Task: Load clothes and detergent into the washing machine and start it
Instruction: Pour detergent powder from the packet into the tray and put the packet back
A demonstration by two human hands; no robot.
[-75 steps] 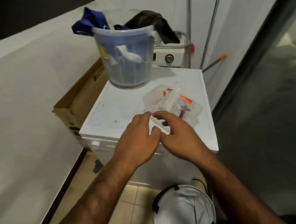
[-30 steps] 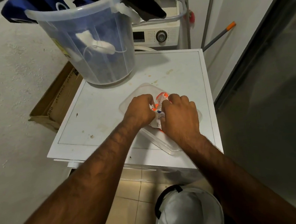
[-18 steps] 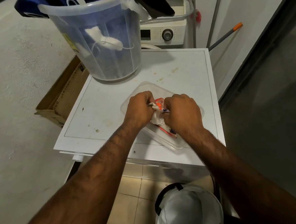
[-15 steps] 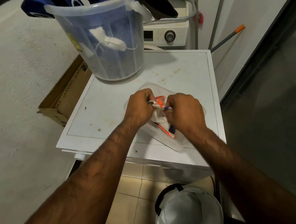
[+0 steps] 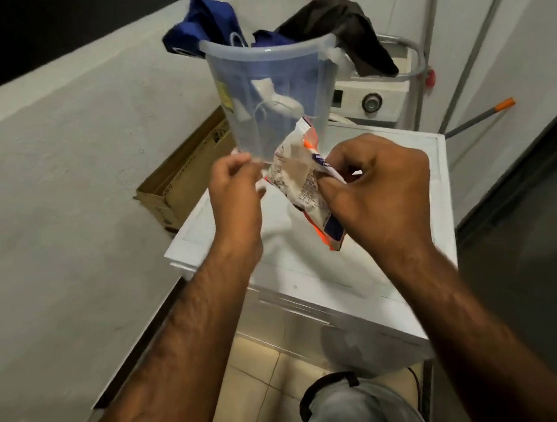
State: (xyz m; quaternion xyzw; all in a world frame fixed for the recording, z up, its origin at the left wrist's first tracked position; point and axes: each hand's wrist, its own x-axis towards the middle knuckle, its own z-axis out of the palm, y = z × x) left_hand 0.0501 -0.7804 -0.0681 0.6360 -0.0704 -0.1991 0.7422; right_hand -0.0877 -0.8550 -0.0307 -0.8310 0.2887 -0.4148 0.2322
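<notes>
The detergent sachet (image 5: 305, 182) hung in the air above the washing machine (image 5: 340, 272) top, in front of the clothes bucket (image 5: 271, 79). Its long axis ran steeply, the top toward the bucket, the bottom toward the person. The right hand (image 5: 378, 190) was closed, pinching its right edge. The left hand (image 5: 236, 187) was pinched shut at the sachet's upper left; what it gripped I could not tell. Both hands were equally near, so a tear across the top seemed next

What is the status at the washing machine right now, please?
Right hand pinching detergent sachet; left hand closed beside it. Clothes in bucket, unloaded. Nothing blocking.
</notes>
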